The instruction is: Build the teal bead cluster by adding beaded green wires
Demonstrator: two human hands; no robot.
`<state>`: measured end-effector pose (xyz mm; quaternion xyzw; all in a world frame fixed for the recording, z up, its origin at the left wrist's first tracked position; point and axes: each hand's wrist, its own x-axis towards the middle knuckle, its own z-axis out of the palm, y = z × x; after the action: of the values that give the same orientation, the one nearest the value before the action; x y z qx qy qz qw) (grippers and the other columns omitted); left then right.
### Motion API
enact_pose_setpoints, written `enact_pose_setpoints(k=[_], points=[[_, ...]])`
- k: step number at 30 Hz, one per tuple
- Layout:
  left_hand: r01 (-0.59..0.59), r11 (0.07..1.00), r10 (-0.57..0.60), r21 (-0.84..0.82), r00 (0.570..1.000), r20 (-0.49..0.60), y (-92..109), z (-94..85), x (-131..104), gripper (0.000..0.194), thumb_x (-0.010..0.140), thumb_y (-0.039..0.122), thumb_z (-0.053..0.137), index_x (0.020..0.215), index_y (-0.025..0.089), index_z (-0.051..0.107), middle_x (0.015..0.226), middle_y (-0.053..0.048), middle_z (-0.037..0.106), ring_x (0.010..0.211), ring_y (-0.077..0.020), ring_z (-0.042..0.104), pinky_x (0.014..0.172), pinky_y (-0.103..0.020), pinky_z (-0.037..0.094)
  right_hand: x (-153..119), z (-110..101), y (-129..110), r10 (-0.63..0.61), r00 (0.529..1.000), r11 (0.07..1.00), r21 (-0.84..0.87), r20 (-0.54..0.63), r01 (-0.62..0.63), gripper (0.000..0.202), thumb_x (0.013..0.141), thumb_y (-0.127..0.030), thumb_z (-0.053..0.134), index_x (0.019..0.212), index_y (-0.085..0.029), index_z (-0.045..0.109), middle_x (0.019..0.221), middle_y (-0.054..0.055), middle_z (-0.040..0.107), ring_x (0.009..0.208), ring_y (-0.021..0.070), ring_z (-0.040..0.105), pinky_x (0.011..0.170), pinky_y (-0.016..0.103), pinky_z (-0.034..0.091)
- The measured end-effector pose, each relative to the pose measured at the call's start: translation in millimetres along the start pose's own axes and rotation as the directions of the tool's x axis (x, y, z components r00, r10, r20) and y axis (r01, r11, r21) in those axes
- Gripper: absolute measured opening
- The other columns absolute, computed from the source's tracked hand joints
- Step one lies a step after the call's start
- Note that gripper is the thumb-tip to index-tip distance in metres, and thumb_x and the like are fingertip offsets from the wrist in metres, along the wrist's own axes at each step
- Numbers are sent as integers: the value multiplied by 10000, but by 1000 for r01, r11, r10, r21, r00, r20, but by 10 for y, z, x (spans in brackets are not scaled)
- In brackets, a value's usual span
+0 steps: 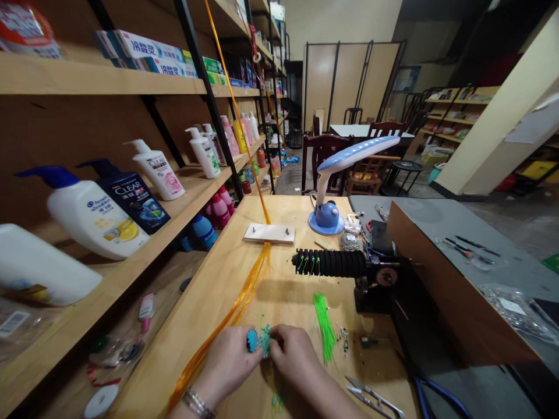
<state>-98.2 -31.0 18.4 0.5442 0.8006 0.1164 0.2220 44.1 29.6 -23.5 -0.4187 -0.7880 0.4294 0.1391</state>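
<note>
Both of my hands are together over the near part of the wooden table (227,279). My left hand (229,358) is closed on a small turquoise beaded piece (264,337), whose exact kind I cannot make out. A bright blue rounded part (251,340) shows at the left fingertips. From the other side my right hand (294,352) pinches the same beaded piece, its fingertips partly hidden. Just right of my hands lie a bundle of green strands (323,326) and some small loose beads (344,340). Orange thread (227,320) runs along the left, under a white clamp plate (269,233).
A black ridged roller (332,263) with green-tied pieces sticks out from the right. Behind it stands a blue desk lamp (326,216). Thread snips (373,398) and blue-handled pliers (437,396) lie near right. Shelves with pump bottles (98,218) border the left.
</note>
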Motion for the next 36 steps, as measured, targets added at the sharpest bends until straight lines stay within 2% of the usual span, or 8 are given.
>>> enact_pose_setpoints(k=[7,13,27,36], points=[[-12,999,12,-46,1000,-6,-65,61,10,218,708,237,536,519,260,429,497,18,499,516,-202,498,514,-317,246,-39,-43,-42,-3,1000,1000,20,-7,3,286,843,-102,526,968,-171,773,878,76,786,812,192,715,688,217,445],[-2,998,3,-67,1000,4,-43,32,21,236,703,244,531,511,263,395,486,37,439,498,-182,447,516,-316,234,-81,-58,-48,-19,1000,996,90,-10,19,290,864,-113,498,931,-177,774,842,63,783,786,185,714,667,213,442],[-11,995,13,-96,1000,19,-135,108,34,260,729,273,516,501,256,392,475,64,368,474,-147,382,495,-304,215,-47,-52,39,16,999,994,108,-47,-11,303,857,-107,489,930,-164,778,797,66,782,745,188,716,648,218,453],[-7,985,13,-174,1000,29,-158,125,77,265,710,290,521,488,255,380,483,64,351,486,-141,353,498,-300,213,-93,-17,67,14,999,991,132,-47,-7,302,858,-116,480,884,-165,778,783,62,780,748,186,719,645,211,453]])
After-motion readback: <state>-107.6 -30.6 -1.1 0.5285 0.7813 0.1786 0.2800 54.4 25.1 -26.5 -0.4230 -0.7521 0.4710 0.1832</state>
